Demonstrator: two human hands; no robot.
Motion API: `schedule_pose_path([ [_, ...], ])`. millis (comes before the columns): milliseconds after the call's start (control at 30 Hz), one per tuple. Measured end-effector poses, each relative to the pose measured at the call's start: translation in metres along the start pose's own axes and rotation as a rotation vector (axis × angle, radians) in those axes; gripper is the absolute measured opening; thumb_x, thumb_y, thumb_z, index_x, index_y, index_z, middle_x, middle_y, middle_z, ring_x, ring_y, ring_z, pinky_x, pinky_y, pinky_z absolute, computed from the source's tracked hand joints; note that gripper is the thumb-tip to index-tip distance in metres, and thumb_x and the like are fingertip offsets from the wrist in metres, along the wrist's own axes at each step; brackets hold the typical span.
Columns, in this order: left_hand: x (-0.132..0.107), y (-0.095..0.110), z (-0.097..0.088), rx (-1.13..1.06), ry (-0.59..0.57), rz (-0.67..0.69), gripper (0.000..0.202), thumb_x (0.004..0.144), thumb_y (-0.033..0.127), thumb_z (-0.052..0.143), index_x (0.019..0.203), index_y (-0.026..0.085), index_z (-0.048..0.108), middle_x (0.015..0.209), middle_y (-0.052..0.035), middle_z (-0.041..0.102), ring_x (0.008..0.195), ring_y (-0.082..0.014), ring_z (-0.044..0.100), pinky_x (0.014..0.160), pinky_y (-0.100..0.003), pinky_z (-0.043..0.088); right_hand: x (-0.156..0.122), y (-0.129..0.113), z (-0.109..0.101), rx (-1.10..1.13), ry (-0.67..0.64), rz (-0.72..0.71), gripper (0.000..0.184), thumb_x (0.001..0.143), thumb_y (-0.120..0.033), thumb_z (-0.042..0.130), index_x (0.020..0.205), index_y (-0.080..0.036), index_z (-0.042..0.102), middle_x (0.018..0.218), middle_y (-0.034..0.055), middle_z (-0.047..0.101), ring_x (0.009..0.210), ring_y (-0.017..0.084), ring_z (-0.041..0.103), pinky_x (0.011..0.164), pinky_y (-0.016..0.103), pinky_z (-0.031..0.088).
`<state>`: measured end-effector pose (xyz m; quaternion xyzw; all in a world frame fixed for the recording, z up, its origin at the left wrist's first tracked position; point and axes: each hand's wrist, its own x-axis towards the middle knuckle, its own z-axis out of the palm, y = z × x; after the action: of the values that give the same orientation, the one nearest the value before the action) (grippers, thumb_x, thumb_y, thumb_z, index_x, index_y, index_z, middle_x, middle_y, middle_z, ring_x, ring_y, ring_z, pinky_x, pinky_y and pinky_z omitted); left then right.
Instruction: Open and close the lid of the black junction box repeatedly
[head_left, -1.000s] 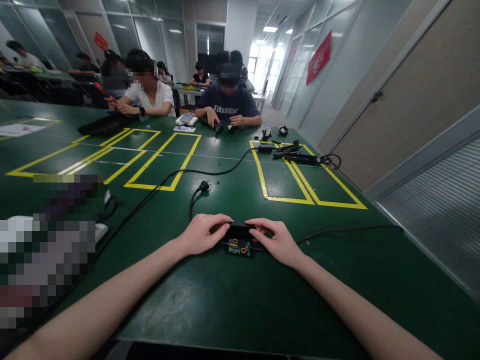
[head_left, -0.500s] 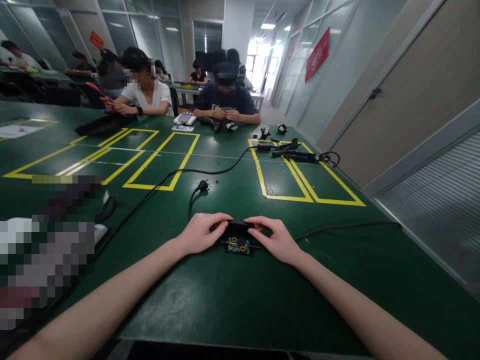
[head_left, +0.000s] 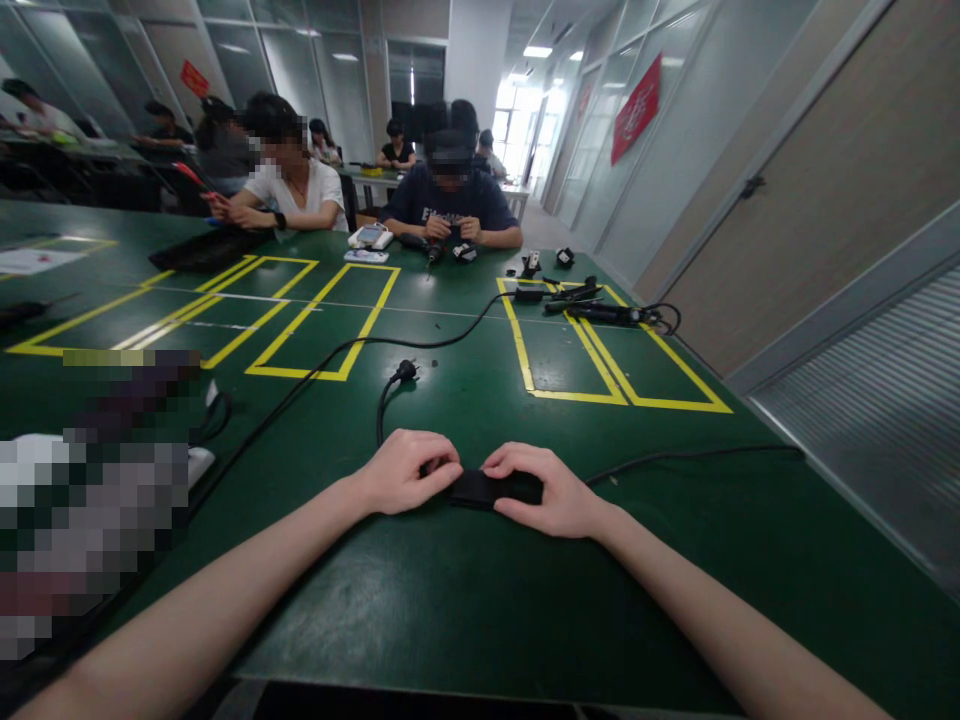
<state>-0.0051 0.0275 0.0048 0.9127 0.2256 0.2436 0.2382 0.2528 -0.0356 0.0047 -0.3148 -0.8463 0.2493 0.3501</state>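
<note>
A small black power adapter case (head_left: 475, 489) lies on the green table in front of me, its dark cover over the circuit board, which is hidden. At its left end my left hand (head_left: 412, 470) is closed, thumb and fingers on the case's edge. My right hand (head_left: 551, 490) grips the other end, with the thumb at the near side and the fingers along the far side. A black cord with a plug (head_left: 406, 371) emerges behind my left hand. To the right, another black cable (head_left: 690, 452) runs off over the table.
A long black cable (head_left: 337, 348) crosses the green table (head_left: 420, 620) toward a pile of black tools and leads (head_left: 600, 302) at the back right. Yellow tape outlines (head_left: 345, 378) mark the surface. Blurred-out objects fill the left side. Two people sit opposite, near a drill (head_left: 433, 250).
The black cover has come down toward me over the circuit board, which showed before. My right hand's thumb has moved to the near edge; my left fingers stay at the left end.
</note>
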Motion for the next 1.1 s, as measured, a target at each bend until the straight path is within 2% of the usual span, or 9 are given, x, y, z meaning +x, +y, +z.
schedule_pose_path([
  [100,0.000,0.005,0.002,0.083,-0.059,0.111,0.046,0.089,0.062,0.067,0.104,0.018,0.070,0.089,-0.0053,0.072,0.080,-0.0196,0.068,0.070,-0.027,0.049,0.000,0.000,0.003,-0.129,-0.031,-0.054,0.033,0.084,-0.030,0.079,0.109,-0.020,0.061,0.106,0.0112,0.073,0.094,0.025,0.069,0.082,0.038,0.056],
  [167,0.000,0.007,0.004,0.146,-0.100,0.142,0.051,0.085,0.062,0.074,0.110,0.019,0.068,0.099,-0.0063,0.073,0.089,-0.0216,0.069,0.073,-0.028,0.051,0.001,-0.001,0.004,-0.208,-0.063,-0.055,0.037,0.081,-0.027,0.080,0.110,-0.020,0.059,0.105,0.0107,0.073,0.092,0.025,0.068,0.079,0.038,0.056],
  [300,0.002,0.011,0.007,0.274,-0.113,0.096,0.035,0.094,0.048,0.066,0.113,0.018,0.066,0.100,-0.0061,0.071,0.089,-0.0218,0.069,0.074,-0.029,0.052,0.002,-0.003,0.004,-0.315,-0.091,-0.015,0.033,0.083,-0.023,0.077,0.110,-0.021,0.058,0.105,0.0096,0.072,0.091,0.025,0.067,0.079,0.038,0.055],
  [433,0.004,0.014,0.007,0.352,-0.099,0.032,0.035,0.105,0.045,0.050,0.118,0.016,0.064,0.099,-0.0076,0.069,0.086,-0.0223,0.068,0.073,-0.031,0.052,0.002,0.000,0.004,-0.400,-0.093,0.023,0.039,0.086,-0.025,0.076,0.120,-0.018,0.059,0.108,0.0119,0.071,0.095,0.027,0.068,0.081,0.039,0.056],
  [567,0.005,0.011,0.006,0.367,-0.105,0.077,0.038,0.102,0.051,0.053,0.114,0.017,0.066,0.098,-0.0078,0.069,0.087,-0.0228,0.066,0.074,-0.032,0.052,0.002,0.005,0.006,-0.473,-0.111,0.016,0.030,0.096,-0.027,0.066,0.123,-0.018,0.062,0.105,0.0121,0.072,0.092,0.027,0.069,0.079,0.039,0.056],
  [667,0.005,0.007,0.006,0.369,-0.106,0.135,0.035,0.103,0.048,0.052,0.108,0.016,0.066,0.095,-0.0080,0.069,0.087,-0.0220,0.065,0.076,-0.031,0.052,0.003,0.006,0.007,-0.497,-0.110,0.010,0.027,0.099,-0.032,0.063,0.122,-0.017,0.064,0.103,0.0120,0.073,0.091,0.027,0.069,0.079,0.040,0.055],
  [833,0.006,0.006,0.006,0.370,-0.102,0.158,0.039,0.106,0.047,0.046,0.103,0.014,0.065,0.091,-0.0089,0.069,0.085,-0.0223,0.064,0.076,-0.033,0.053,0.005,0.003,0.008,-0.498,-0.015,-0.098,0.028,0.101,-0.033,0.061,0.123,-0.017,0.065,0.104,0.0135,0.073,0.090,0.027,0.067,0.077,0.040,0.056],
  [1000,0.005,0.009,0.007,0.319,-0.070,0.162,0.040,0.108,0.047,0.043,0.115,0.015,0.065,0.102,-0.0111,0.072,0.092,-0.0231,0.066,0.083,-0.035,0.054,0.005,0.002,0.008,-0.471,0.057,-0.135,0.023,0.100,-0.030,0.060,0.119,-0.018,0.068,0.092,0.0105,0.072,0.082,0.024,0.066,0.072,0.037,0.056],
  [1100,0.004,0.010,0.008,0.307,-0.062,0.143,0.040,0.108,0.046,0.043,0.117,0.014,0.065,0.098,-0.0105,0.072,0.089,-0.0224,0.068,0.082,-0.034,0.054,0.004,0.002,0.008,-0.436,0.118,-0.165,0.025,0.098,-0.029,0.064,0.121,-0.020,0.067,0.096,0.0105,0.073,0.085,0.024,0.068,0.074,0.037,0.058],
])
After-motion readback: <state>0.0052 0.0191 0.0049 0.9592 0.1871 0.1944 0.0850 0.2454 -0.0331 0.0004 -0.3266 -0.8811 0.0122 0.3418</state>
